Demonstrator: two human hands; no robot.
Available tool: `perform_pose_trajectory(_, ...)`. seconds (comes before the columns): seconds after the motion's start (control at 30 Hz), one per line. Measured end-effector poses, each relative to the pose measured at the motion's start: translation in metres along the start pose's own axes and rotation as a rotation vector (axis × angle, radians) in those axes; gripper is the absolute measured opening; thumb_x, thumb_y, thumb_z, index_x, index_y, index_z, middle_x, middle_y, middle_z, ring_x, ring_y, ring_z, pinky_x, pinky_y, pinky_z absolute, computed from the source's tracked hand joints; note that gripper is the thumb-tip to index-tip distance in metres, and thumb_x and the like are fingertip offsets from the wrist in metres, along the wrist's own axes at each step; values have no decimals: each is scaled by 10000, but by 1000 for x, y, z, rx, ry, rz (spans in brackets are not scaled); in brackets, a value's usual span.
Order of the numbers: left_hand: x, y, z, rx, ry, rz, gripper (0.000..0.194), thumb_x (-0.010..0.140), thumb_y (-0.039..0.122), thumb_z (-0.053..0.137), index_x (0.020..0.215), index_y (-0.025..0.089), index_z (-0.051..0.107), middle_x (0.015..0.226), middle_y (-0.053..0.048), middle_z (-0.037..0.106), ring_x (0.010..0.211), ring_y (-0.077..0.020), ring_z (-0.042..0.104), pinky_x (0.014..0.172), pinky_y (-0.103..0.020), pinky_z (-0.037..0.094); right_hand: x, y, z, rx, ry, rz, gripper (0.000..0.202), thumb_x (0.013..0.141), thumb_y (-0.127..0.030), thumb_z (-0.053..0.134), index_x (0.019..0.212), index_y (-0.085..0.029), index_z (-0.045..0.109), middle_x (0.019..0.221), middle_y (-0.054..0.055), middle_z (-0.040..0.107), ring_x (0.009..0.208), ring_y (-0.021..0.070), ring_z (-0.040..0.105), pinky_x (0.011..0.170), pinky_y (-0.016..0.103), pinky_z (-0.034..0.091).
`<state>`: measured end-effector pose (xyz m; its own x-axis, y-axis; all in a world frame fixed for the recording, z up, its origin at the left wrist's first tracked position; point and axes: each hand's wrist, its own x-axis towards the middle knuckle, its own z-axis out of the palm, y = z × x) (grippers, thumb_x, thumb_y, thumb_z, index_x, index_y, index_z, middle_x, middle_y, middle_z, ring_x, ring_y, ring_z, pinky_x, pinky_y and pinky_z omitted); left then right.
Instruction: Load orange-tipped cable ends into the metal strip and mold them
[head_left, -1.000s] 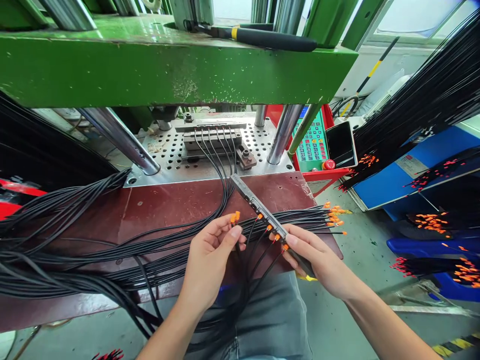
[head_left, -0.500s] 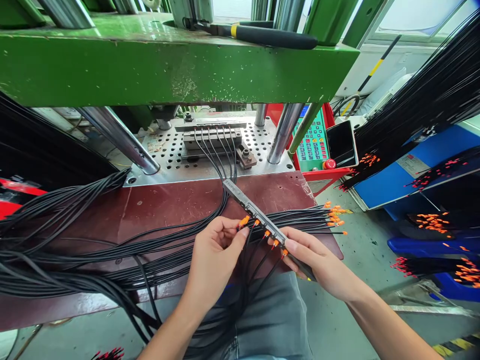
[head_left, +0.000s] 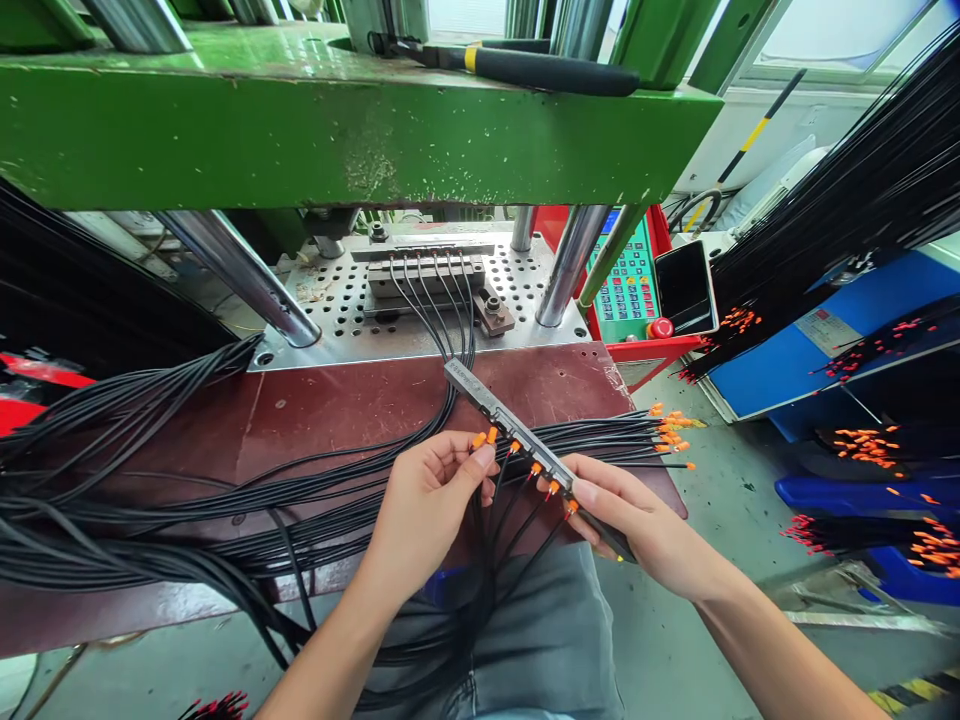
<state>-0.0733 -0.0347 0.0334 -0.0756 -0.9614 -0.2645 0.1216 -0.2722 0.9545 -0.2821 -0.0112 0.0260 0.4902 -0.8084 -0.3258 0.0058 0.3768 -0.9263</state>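
Observation:
My right hand (head_left: 630,515) grips the near end of a dark metal mold bar (head_left: 517,430), which slants up and left over the table. Several black cables with orange tips (head_left: 535,469) sit along the bar's lower edge. Close to the bar's middle, my left hand (head_left: 442,500) pinches a cable end with orange tips (head_left: 485,437) between thumb and fingers. Whether that end touches the bar, I cannot tell. Behind, a metal mold block (head_left: 427,285) on the perforated press plate (head_left: 330,300) has several cables running into it.
A green press beam (head_left: 337,140) spans above, with black-handled pliers (head_left: 555,73) on it. Cable bundles (head_left: 300,500) cover the brown table's (head_left: 337,400) left side. To the right are orange-tipped cables (head_left: 667,425), a control panel (head_left: 626,280) and hanging cable bundles (head_left: 825,190).
My left fingers have shifted slightly, and the pinched orange end now stands more upright beside the bar. The right hand and bar have hardly moved.

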Motion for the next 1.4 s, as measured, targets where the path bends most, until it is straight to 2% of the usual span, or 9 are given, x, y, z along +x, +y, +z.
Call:
perform_pose_trajectory(0.17, 5, 7, -5, 45, -118, -42, 248, 818, 339, 695, 710, 122, 641, 620, 8, 593, 548, -71, 522, 578, -184, 408, -1, 2, -2, -14, -13, -6, 323, 991, -469, 450, 1086, -178, 555, 690, -42, 413, 553, 79, 312, 519, 224, 275)
perform_pose_trajectory(0.33, 7, 17, -12, -54, -215, -202, 251, 758, 337, 746, 688, 124, 634, 618, 8, 582, 489, -68, 500, 541, -198, 424, -1, 1, -4, -20, -46, -15, 323, 987, -465, 463, 1092, -178, 568, 692, -42, 391, 554, 80, 298, 505, 223, 247)
perform_pose_trajectory(0.5, 10, 27, -19, -110, -283, -338, 217, 721, 301, 765, 705, 113, 659, 543, 25, 499, 450, -57, 385, 437, -184, 418, -1, -2, -4, -75, -62, 4, 339, 984, -481, 464, 1101, -178, 566, 729, -26, 395, 605, 97, 318, 530, 229, 263)
perform_pose_trajectory(0.9, 15, 22, -30, -349, -374, -568, 110, 710, 207, 746, 722, 115, 689, 543, 64, 396, 380, -9, 241, 357, -146, 380, -2, -3, -4, -115, -90, -19, 311, 986, -462, 477, 1093, -186, 573, 738, -28, 396, 632, 100, 313, 571, 252, 255)
perform_pose_trajectory(1.0, 13, 22, -26, -319, -364, -496, 125, 742, 229, 732, 765, 112, 694, 549, 58, 419, 392, -19, 252, 382, -162, 411, -2, -4, -3, -103, -78, -20, 317, 979, -457, 491, 1102, -177, 575, 722, -28, 398, 635, 103, 320, 581, 252, 263)
perform_pose_trajectory(1.07, 12, 20, -21, -259, -321, -396, 187, 796, 303, 708, 812, 119, 689, 586, 36, 479, 424, -39, 346, 452, -191, 461, 0, -4, -2, -68, -51, -2, 333, 973, -474, 485, 1059, -167, 581, 679, -32, 387, 612, 105, 319, 561, 249, 261)
perform_pose_trajectory(1.17, 10, 13, -17, -168, -147, -208, 286, 847, 423, 666, 891, 141, 685, 743, -13, 601, 610, -92, 554, 633, -219, 504, 3, -5, -3, 1, 27, 35, 378, 947, -521, 489, 1006, -158, 579, 599, -49, 370, 520, 93, 281, 484, 244, 205)
perform_pose_trajectory(1.27, 4, 3, -16, -115, 28, -48, 277, 850, 438, 671, 911, 169, 695, 854, -21, 633, 786, -111, 589, 752, -210, 483, 6, -6, -2, 33, 115, 48, 407, 927, -542, 505, 1029, -155, 578, 562, -60, 366, 479, 84, 265, 464, 242, 175)
perform_pose_trajectory(1.4, -20, -1, -15, -155, -11, -84, 276, 843, 410, 694, 1037, 215, 712, 870, -10, 618, 796, -106, 566, 778, -209, 481, 9, -8, 0, 59, 163, 34, 406, 923, -525, 525, 1037, -139, 581, 563, -58, 367, 492, 84, 277, 470, 240, 179)
